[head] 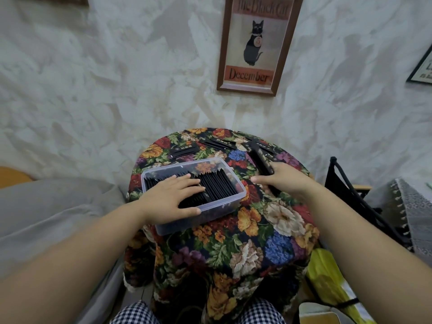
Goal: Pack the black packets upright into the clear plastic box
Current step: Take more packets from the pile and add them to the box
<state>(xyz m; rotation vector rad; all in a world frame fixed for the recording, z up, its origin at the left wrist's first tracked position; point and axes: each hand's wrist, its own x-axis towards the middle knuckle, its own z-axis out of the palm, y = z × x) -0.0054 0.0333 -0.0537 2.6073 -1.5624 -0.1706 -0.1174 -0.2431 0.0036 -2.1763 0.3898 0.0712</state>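
Note:
The clear plastic box (210, 208) sits on the left half of a small table under a floral cloth (252, 230). A row of black packets (217, 183) stands upright inside it. My left hand (173, 195) lies flat on the packets at the box's left side, fingers straight and pressing them. To the right of the box, my right hand (280, 178) grips a stack of black packets (260, 160) that points away from me. More loose black packets (216, 143) lie flat along the table's far edge.
A textured wall with a framed cat poster (254, 45) rises behind the table. A grey cushion (53, 206) lies to the left. A black metal frame (350, 190) and a yellow bag (327, 277) stand to the right. My checked trousers (135, 312) show below.

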